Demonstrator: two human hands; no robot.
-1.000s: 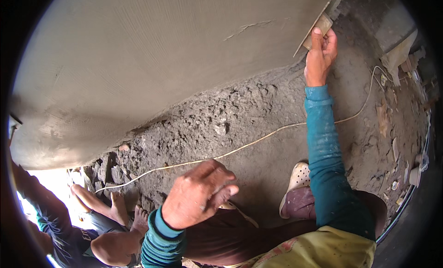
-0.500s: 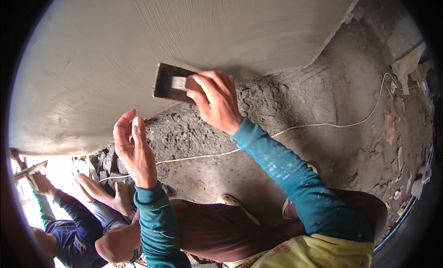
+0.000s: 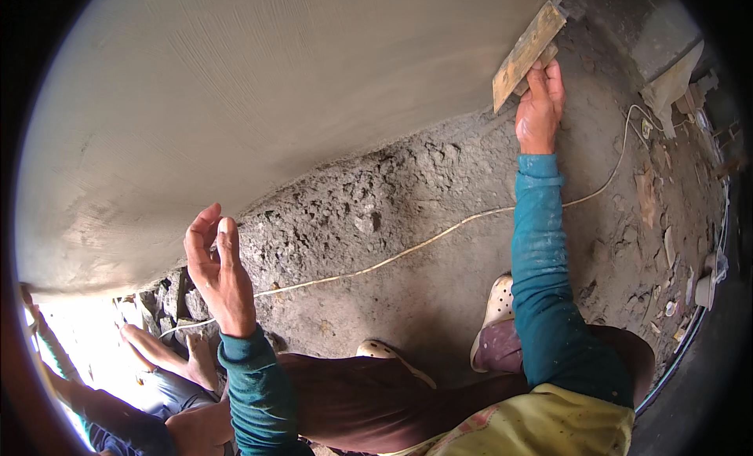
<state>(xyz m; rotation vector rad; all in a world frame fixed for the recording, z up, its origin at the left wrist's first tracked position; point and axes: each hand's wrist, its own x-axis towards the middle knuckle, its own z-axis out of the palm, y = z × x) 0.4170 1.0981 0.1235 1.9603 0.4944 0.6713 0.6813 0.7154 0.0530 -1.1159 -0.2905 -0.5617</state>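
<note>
My right hand (image 3: pixel 541 107) grips a wooden plastering float (image 3: pixel 530 51) by its handle, at the right end of the wet grey plastered wall (image 3: pixel 314 71). The float is tilted on edge, its long side running along the wall's right edge; whether it touches the plaster I cannot tell. My left hand (image 3: pixel 220 268) is raised in front of the wall's lower edge, holding nothing, with fingers apart and slightly curled. Combed streaks mark the plaster's upper left part, and the rest looks smoother.
Lumpy mortar (image 3: pixel 369 185) lies along the foot of the wall. A pale cable (image 3: pixel 423 242) crosses the ground. Dark stones (image 3: pixel 169 299) are piled at the left, near another person's bare foot (image 3: pixel 201 363). My feet in clogs (image 3: pixel 500 303) stand below; scraps litter the right side.
My right hand has swung the float from mid-wall to the far right edge and turned it. My left hand has barely moved. At the left, the other person's arm has shifted.
</note>
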